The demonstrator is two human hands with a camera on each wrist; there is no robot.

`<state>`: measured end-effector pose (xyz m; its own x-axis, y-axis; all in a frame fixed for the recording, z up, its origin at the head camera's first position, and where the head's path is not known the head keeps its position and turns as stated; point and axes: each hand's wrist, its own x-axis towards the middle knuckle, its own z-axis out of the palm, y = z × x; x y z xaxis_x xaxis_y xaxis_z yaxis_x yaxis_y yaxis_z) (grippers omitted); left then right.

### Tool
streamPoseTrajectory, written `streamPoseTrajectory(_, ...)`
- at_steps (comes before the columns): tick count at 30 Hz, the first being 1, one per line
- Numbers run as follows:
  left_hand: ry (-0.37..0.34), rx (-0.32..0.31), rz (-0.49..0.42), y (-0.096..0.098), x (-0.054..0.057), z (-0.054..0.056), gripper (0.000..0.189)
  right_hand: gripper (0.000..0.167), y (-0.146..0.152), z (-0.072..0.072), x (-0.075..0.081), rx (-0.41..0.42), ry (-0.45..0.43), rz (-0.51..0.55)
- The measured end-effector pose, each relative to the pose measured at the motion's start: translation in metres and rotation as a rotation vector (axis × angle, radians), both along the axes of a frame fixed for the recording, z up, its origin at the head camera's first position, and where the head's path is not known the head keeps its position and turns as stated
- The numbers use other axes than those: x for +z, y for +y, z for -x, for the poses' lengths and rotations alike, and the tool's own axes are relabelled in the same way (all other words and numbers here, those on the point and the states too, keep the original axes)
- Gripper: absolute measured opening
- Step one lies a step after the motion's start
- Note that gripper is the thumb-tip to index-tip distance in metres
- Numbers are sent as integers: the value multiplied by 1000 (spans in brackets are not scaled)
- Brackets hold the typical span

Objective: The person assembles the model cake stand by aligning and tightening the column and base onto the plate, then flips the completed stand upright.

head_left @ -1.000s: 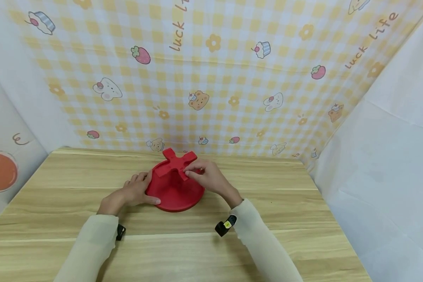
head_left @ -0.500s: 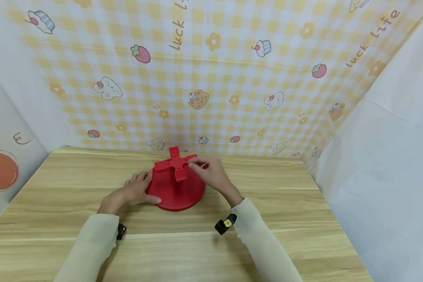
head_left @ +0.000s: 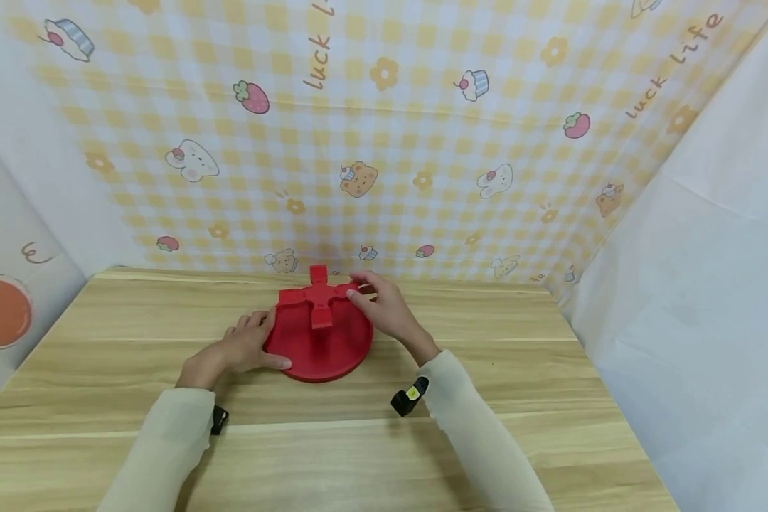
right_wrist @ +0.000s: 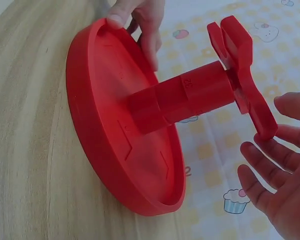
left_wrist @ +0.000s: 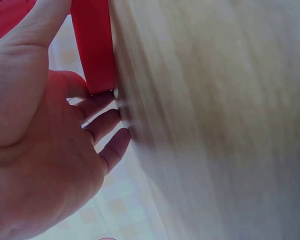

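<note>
A red stand has a round dish-like base point(head_left: 322, 355), a stepped column point(right_wrist: 182, 97) and a four-armed cross top point(head_left: 321, 296). The base lies flat on the table. At the base's left side, my left hand point(head_left: 246, 346) holds the rim, thumb along the front and fingers round the side. In the left wrist view its fingers point(left_wrist: 102, 125) reach down to the tabletop. Beside the cross's right arm is my right hand point(head_left: 387, 307), thumb and fingers apart around that arm's end. The right wrist view shows its fingertips point(right_wrist: 255, 155) close to the arm's tip.
The stand is on a wooden table point(head_left: 320, 455), near its back edge. Behind it hangs a yellow checked cloth point(head_left: 384, 142) with printed figures. White sheets point(head_left: 691, 284) close off the sides. A small black camera point(head_left: 409, 396) is worn on the right wrist.
The cross top has turned, from slanted arms to arms lying front-back and left-right. My right hand has shifted slightly up and back, its fingers loosening. The left hand and base stay put.
</note>
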<state>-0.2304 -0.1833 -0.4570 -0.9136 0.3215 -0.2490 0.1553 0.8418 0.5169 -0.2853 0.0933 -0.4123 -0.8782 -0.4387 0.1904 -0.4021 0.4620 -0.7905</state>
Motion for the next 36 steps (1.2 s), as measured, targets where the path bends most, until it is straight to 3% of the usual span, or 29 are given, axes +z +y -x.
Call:
streamPoseTrajectory(11,0,0,4,0,1,0,119,22,-1,-6,1,9,29,11)
streamPoseTrajectory(16,7,-5,4,-1,0,0,119,17,-2,-10,2,3,-3,16)
streamPoseTrajectory(33,21,2,-10,0,0,-1,117,12,-6,-22,0,37,37,-29)
streamPoseTrajectory(36,29,-2,-6,0,0,-2,117,12,-7,-23,2,7,45,-1)
